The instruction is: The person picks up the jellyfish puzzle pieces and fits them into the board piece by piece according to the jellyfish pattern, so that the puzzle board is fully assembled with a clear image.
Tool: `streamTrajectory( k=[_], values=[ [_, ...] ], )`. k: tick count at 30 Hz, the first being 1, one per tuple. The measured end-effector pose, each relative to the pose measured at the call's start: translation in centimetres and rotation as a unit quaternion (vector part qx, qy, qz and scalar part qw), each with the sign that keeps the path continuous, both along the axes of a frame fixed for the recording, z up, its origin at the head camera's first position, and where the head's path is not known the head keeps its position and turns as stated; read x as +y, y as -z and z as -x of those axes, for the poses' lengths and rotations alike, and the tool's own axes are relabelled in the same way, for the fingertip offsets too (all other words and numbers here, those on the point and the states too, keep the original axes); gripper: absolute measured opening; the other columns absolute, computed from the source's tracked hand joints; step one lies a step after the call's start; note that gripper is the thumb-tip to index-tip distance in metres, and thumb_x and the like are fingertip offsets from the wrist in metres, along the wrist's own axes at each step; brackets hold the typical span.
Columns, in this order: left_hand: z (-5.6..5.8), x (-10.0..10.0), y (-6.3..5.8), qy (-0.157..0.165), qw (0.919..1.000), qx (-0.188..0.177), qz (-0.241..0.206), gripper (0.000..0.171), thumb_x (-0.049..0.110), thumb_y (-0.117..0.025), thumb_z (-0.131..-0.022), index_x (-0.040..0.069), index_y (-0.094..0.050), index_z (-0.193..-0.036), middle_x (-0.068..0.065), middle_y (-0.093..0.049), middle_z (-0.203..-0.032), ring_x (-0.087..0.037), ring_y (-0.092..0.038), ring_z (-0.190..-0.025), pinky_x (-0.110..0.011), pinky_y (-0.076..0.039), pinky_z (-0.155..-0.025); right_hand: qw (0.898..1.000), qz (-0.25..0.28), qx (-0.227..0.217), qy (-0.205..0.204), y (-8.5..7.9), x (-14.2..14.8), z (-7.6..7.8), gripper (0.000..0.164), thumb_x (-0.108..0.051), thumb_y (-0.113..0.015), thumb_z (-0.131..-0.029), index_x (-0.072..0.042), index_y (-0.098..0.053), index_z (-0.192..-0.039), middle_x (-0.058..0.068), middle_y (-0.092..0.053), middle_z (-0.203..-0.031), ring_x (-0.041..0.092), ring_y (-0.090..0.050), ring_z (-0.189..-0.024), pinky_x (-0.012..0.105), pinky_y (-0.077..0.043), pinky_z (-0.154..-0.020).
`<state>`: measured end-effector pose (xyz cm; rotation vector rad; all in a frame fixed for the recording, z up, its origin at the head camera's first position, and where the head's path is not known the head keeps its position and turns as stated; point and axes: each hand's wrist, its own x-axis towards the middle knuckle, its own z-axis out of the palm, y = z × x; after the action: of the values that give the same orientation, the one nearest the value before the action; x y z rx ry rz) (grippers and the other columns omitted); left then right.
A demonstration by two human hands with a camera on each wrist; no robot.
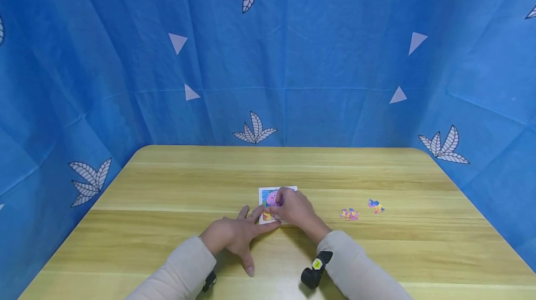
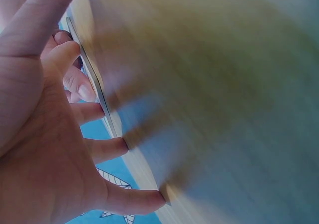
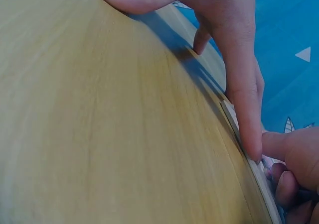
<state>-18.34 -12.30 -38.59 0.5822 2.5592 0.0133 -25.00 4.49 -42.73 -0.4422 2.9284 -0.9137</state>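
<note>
A small jigsaw board (image 1: 272, 188) with a white border and a pink cartoon pig lies on the wooden table. My right hand (image 1: 295, 204) is over its right part, thumb and fingers curled in a pinch on a puzzle piece that they mostly hide; a bit of pink shows by these fingertips in the right wrist view. My left hand (image 1: 238, 232) has its fingers spread straight, their tips at the board's left and near edges. Its thumb points back toward me. In the left wrist view the board's thin edge (image 2: 90, 69) runs past these fingers.
To the right of the board lie loose pink and yellow puzzle pieces (image 1: 349, 214). Farther right is a blue and yellow piece cluster (image 1: 376, 205). A blue cloth (image 1: 318, 58) with leaf prints hangs behind and beside the table (image 1: 167, 183).
</note>
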Motion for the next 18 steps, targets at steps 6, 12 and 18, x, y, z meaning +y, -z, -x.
streamTrajectory(
  k=[6, 12, 18],
  values=[
    [-0.01, -0.02, -0.02, -0.003, 1.0000, 0.002, -0.001, 0.113, 0.051, -0.084, -0.051, 0.059, -0.017, -0.141, 0.004, -0.001, -0.160, -0.037, -0.009, -0.144, -0.064, -0.044, -0.085, 1.000, -0.007, -0.001, 0.001, -0.07, 0.00, 0.06, 0.039, -0.042, -0.079, -0.073, -0.012, -0.054, -0.076, -0.002, -0.053, -0.062, 0.014, -0.047, -0.056, 0.025, -0.036, -0.049],
    [-0.06, -0.05, 0.01, -0.003, 1.0000, 0.001, -0.002, 0.112, 0.051, -0.084, -0.052, 0.059, -0.017, -0.141, 0.004, -0.001, -0.160, -0.037, -0.009, -0.144, -0.064, -0.044, -0.084, 1.000, -0.017, -0.001, -0.001, 0.13, 0.02, -0.09, 0.038, -0.043, -0.077, -0.074, -0.014, -0.052, -0.076, -0.002, -0.053, -0.062, 0.013, -0.047, -0.055, 0.025, -0.036, -0.048],
    [0.00, -0.03, 0.03, -0.002, 1.0000, -0.002, -0.001, 0.112, 0.052, -0.084, -0.052, 0.059, -0.017, -0.141, 0.005, -0.001, -0.160, -0.037, -0.010, -0.144, -0.062, -0.045, -0.082, 1.000, 0.008, 0.012, -0.010, 0.38, 0.31, -0.07, 0.038, -0.043, -0.077, -0.074, -0.013, -0.054, -0.075, -0.003, -0.053, -0.060, 0.011, -0.045, -0.053, 0.024, -0.035, -0.047]
  ],
)
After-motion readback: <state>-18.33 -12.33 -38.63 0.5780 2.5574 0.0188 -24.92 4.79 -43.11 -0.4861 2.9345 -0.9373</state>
